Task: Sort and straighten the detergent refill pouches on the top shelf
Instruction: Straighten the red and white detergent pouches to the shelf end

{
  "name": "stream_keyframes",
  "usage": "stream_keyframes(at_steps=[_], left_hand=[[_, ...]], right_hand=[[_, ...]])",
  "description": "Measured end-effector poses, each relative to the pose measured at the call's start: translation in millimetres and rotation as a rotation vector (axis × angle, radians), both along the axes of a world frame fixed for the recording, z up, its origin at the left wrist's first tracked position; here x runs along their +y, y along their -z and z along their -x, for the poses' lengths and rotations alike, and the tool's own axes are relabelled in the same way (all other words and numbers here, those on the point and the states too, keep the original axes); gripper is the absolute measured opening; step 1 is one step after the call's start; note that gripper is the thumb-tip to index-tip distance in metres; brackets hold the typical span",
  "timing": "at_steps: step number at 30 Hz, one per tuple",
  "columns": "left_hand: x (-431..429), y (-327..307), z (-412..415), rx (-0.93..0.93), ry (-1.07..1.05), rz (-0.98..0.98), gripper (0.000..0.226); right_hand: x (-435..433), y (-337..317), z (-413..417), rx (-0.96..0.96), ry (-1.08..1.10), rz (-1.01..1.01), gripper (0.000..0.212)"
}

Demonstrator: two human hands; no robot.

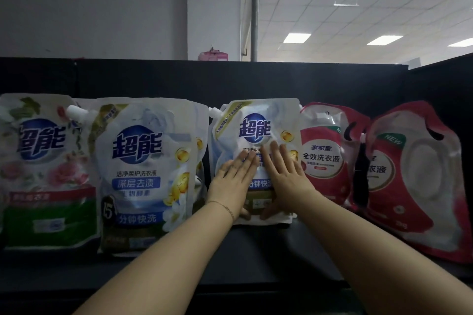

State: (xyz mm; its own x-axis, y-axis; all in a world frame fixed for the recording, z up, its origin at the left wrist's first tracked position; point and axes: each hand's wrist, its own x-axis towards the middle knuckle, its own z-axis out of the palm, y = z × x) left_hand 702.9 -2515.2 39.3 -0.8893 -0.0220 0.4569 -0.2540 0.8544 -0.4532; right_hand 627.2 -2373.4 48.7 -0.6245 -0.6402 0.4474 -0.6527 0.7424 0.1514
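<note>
The left hand (234, 179) and right hand (286, 174) lie flat side by side, fingers straight, pressing on the front of the middle pouch (256, 120) and curled round nothing. It stands upright on the shelf (256, 250). To its left stand a white pouch (143, 161) and a floral pouch (43, 161). To its right are a red pouch (322, 151) and an end pouch (414, 176).

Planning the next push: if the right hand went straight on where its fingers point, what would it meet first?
The middle white-blue pouch: the right hand lies flat against it, apparently touching. What stands behind it is hidden.
</note>
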Motion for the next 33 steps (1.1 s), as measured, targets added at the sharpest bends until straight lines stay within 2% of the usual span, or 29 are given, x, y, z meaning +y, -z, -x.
stream_keyframes(at_steps=[6,11,14,22,25,29,33], left_hand=[[-9,0,17,-0.064,-0.033,-0.044,0.127],[-16,7,19,-0.011,-0.055,-0.032,0.112],[-13,11,13,0.030,-0.087,-0.041,0.095],[-15,13,-12,0.037,-0.218,-0.054,0.088],[-12,13,-18,0.034,-0.199,-0.073,0.095],[0,7,-17,-0.014,-0.166,-0.113,0.120],[9,-6,-15,-0.047,-0.124,-0.177,0.116]], right_hand=[[-11,2,12,0.004,0.018,-0.007,0.152],[-17,10,9,0.040,0.023,0.056,0.141],[-20,11,5,0.028,0.015,0.034,0.142],[-43,14,-15,0.026,-0.091,0.010,0.139],[-38,15,-13,0.002,-0.114,0.023,0.143],[-24,13,-8,-0.028,-0.143,0.024,0.145],[-22,12,-4,-0.035,-0.134,0.034,0.144]])
